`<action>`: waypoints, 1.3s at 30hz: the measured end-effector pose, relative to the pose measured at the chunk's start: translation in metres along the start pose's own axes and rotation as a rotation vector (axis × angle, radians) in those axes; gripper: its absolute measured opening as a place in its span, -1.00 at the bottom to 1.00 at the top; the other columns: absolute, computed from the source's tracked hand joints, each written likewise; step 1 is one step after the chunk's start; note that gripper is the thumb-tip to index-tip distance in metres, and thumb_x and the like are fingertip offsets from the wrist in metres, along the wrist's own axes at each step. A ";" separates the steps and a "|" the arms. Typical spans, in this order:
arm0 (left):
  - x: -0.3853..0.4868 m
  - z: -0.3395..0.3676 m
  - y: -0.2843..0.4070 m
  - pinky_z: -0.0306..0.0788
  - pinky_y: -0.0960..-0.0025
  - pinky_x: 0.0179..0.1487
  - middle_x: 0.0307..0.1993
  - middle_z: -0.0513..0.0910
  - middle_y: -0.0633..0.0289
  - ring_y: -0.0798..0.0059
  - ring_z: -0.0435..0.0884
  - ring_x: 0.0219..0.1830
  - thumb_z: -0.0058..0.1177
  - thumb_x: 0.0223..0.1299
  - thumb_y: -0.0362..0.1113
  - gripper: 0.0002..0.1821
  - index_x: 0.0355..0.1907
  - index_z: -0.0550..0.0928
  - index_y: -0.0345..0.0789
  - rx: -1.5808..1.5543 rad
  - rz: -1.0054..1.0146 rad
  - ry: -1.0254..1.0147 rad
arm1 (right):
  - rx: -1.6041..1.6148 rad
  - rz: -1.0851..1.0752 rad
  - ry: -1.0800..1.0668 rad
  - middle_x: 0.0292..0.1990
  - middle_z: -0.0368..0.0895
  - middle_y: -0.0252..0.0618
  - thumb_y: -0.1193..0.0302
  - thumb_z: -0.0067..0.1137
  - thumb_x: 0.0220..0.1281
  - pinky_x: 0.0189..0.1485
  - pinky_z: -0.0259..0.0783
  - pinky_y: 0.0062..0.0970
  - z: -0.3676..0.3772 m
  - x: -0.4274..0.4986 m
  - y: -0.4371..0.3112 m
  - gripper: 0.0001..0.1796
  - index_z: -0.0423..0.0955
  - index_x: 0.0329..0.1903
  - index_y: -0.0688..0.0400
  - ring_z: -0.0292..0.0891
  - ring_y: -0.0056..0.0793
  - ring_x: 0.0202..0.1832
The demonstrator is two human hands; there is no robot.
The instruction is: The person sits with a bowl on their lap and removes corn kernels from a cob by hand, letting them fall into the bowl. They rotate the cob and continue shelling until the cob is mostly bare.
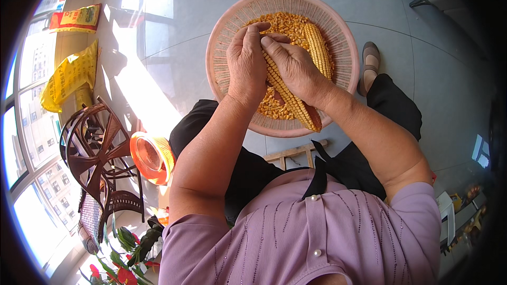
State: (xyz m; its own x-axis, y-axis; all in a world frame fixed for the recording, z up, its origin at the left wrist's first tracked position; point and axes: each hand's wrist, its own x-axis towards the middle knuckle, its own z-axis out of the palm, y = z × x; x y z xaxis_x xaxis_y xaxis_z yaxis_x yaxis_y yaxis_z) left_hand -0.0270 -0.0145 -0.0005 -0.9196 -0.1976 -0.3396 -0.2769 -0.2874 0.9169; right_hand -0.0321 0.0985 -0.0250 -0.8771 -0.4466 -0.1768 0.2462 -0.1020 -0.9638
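Both hands meet over a round pink plastic basket (222, 12) between my legs. A dried ear of corn (291, 97) slants down to the right across it, its lower end near the basket's front rim. My right hand (295, 65) grips this ear, thumb pressed near its upper end. Against that same upper end, my left hand (249, 61) is curled; its fingertips are partly hidden. Loose corn kernels (277, 109) lie in the basket under my hands. A second ear of corn (318, 49) rests on the kernels at the right.
A low wooden frame (295, 154) stands on the tiled floor by the basket. Left are an orange basket (152, 158), a dark rattan chair (101, 154), yellow bags (73, 77) by the window and a red-flowered plant (122, 257). A few stray kernels dot the floor.
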 end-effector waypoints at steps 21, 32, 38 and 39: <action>-0.004 0.002 0.000 0.53 0.40 0.18 0.05 0.66 -0.01 0.35 0.65 0.11 -0.33 0.50 -0.35 -0.61 0.20 0.46 -0.49 0.020 -0.012 -0.102 | 0.073 0.138 0.085 -0.41 0.61 -0.28 0.03 -0.30 0.62 -0.21 0.51 -0.57 0.001 0.004 0.001 -0.40 0.58 -0.17 0.27 0.56 -0.62 -0.33; 0.000 -0.010 -0.014 0.48 0.25 0.20 0.08 0.67 0.03 0.20 0.65 0.12 0.03 0.19 -0.50 -0.55 0.18 0.51 -0.44 -0.069 0.151 -0.217 | 0.274 0.360 -0.071 -0.13 0.61 -0.28 0.01 -0.26 0.58 -0.05 0.56 -0.59 -0.006 0.004 -0.013 -0.45 0.44 0.14 0.24 0.58 -0.62 -0.09; -0.001 -0.005 -0.011 0.53 0.33 0.14 -0.01 0.70 -0.01 0.29 0.67 0.03 -0.14 0.39 -0.30 -0.63 0.15 0.50 -0.45 -0.003 0.154 -0.198 | 0.195 0.260 -0.010 -0.19 0.59 -0.31 0.00 -0.25 0.58 -0.09 0.54 -0.58 -0.005 0.002 -0.007 -0.46 0.45 0.08 0.24 0.56 -0.62 -0.15; -0.001 -0.004 -0.009 0.53 0.34 0.14 -0.01 0.69 -0.02 0.30 0.67 0.02 -0.16 0.42 -0.28 -0.62 0.15 0.50 -0.45 -0.018 0.124 -0.187 | 0.193 0.261 -0.032 -0.10 0.60 -0.30 -0.01 -0.29 0.60 -0.03 0.55 -0.58 -0.006 0.003 -0.007 -0.44 0.41 0.18 0.22 0.57 -0.62 -0.08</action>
State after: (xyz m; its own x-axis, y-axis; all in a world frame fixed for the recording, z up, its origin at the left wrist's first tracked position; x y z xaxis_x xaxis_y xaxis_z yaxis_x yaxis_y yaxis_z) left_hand -0.0226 -0.0154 -0.0088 -0.9825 -0.0554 -0.1778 -0.1547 -0.2889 0.9448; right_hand -0.0387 0.1032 -0.0199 -0.7614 -0.5070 -0.4040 0.5375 -0.1454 -0.8306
